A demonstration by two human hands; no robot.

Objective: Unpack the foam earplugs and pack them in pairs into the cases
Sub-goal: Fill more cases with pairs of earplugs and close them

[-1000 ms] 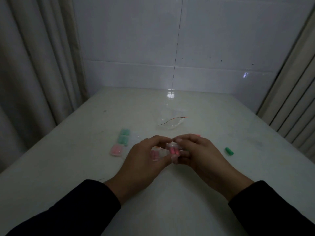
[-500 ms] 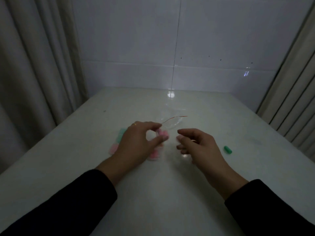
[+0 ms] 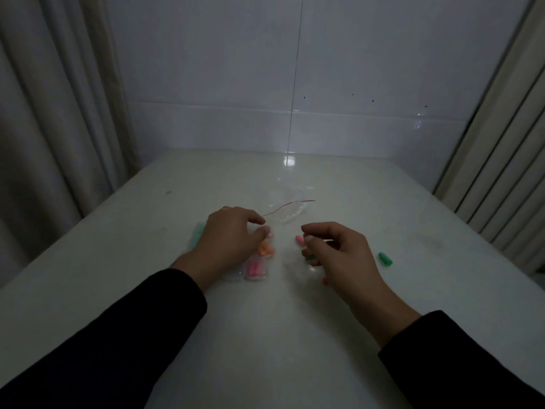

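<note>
Filled case now set among the cases (image 3: 256, 268) under left hand (image 3: 233, 237), fingers loosely curled; right hand (image 3: 339, 249), parted from it, reaches, fingers curled, for pink earplug (image 3: 299, 239).

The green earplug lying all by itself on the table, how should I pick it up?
Pinch the green earplug across its middle with thumb and one finger, coming straight down from above. It lies flat on its side on the table, a short round cylinder, so its long sides are the easiest to squeeze. The right hand is nearest, and nothing crowds it.

Bare hands; long black sleeves (image 3: 118, 343) on both arms.
</note>
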